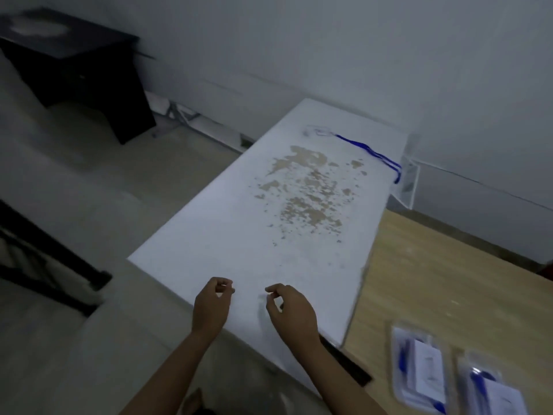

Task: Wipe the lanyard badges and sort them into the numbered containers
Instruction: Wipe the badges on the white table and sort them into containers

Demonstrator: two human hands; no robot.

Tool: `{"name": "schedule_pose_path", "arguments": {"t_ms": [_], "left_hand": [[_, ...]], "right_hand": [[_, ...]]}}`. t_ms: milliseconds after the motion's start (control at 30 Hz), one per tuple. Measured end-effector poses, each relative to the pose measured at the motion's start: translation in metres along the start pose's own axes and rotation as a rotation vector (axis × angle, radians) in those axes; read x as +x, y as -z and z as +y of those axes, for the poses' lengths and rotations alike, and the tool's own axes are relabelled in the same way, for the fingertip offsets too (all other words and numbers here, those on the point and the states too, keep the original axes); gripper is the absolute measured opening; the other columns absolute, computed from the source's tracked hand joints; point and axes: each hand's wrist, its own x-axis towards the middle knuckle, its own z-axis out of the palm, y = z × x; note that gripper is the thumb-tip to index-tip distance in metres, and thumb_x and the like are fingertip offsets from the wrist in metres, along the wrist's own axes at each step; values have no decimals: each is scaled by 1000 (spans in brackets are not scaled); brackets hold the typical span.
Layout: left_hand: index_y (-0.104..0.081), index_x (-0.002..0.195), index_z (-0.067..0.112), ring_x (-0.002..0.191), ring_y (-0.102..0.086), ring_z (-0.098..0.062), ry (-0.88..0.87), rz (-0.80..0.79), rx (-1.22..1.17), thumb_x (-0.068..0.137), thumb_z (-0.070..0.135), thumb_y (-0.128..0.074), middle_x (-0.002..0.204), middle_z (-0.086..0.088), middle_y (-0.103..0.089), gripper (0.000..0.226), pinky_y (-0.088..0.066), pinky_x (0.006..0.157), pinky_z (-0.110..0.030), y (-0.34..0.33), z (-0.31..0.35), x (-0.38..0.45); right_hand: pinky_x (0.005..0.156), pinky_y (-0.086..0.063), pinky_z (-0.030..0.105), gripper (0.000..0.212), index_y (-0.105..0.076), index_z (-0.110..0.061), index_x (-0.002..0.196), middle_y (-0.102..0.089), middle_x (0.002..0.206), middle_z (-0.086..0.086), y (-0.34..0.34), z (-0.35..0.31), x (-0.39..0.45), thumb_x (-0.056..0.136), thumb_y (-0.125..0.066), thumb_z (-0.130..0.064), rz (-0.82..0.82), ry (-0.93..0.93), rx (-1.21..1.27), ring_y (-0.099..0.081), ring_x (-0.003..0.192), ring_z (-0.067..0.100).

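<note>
A long white table point(209, 235) with a patch of worn, peeling paint runs away from me. At its far end lies a clear badge holder point(317, 132) with a blue lanyard point(371, 152) trailing over the right edge. My left hand point(211, 304) and my right hand point(291, 311) hover over the near end, fingers loosely curled with thumb and fingertips close together. A faint pale thing shows by my right fingertips; blur hides what it is. Two clear containers point(419, 372) point(490, 387) holding white badges and blue lanyards sit on the wooden floor at lower right.
A black desk point(74, 64) stands at the far left by the wall. A dark frame point(51, 265) crosses the left edge. A clear acrylic stand point(410, 181) sits beyond the table's far right corner. Grey floor lies left, wooden floor right.
</note>
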Motion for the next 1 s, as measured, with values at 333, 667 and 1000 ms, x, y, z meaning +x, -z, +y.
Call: {"name": "schedule_pose_path", "arguments": {"t_ms": [333, 667, 1000], "left_hand": [[-64, 98, 10, 78, -62, -16, 58, -34, -34, 94, 12, -58, 95, -5, -68, 7, -45, 58, -15, 208, -72, 106], [-62, 87, 21, 68, -61, -16, 63, -40, -49, 92, 6, -57, 87, -4, -69, 16, -45, 56, -16, 292, -92, 201], [-62, 88, 18, 62, -58, -11, 56, -206, 31, 94, 3, -51, 83, -1, -69, 19, -44, 52, -15, 343, -67, 393]], "right_hand": [[72, -51, 18, 26, -63, -35, 117, -65, 108, -20, -155, -169, 79, 96, -48, -40, -126, 38, 79, -62, 82, -1], [70, -51, 18, 26, -64, -33, 117, -65, 106, -19, -216, -238, 160, 94, -53, -37, -180, 25, 73, -63, 77, 0], [71, -52, 23, 23, -66, -35, 114, -65, 97, -19, -282, -291, 301, 95, -53, -35, -173, -122, 115, -61, 70, 1]]}}
